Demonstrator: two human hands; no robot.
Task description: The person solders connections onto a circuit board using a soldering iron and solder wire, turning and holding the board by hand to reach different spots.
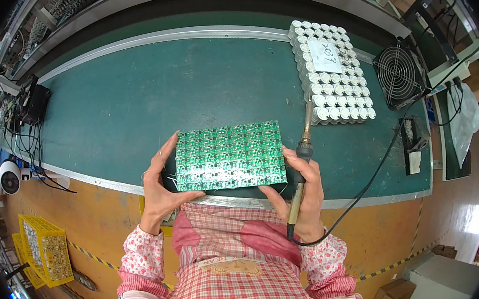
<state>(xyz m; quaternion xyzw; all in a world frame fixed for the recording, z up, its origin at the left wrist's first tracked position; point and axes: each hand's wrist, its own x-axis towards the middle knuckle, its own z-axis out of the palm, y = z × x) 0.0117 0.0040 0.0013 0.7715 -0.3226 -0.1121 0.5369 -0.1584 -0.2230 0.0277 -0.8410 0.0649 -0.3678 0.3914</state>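
Observation:
A green circuit board panel (230, 155), covered in rows of small repeated parts, is held between my two hands over the front edge of the bench. My left hand (161, 185) grips its left side, thumb along the near edge and fingers at the left edge. On the opposite side my right hand (309, 193) holds the board's right edge with thumb and index finger. That same hand also carries a soldering iron (300, 181), its tip pointing away from me. Thin wires stick out near the board's left side; what lies beneath the board is mostly hidden.
A block of white cylindrical cells (338, 87) with a paper label stands at the back right. Beyond it are a black fan (399, 72) and a small dark tray (414, 146). The iron's cable (372, 182) curves across the bench's right side. Black cables (35, 147) hang at the left.

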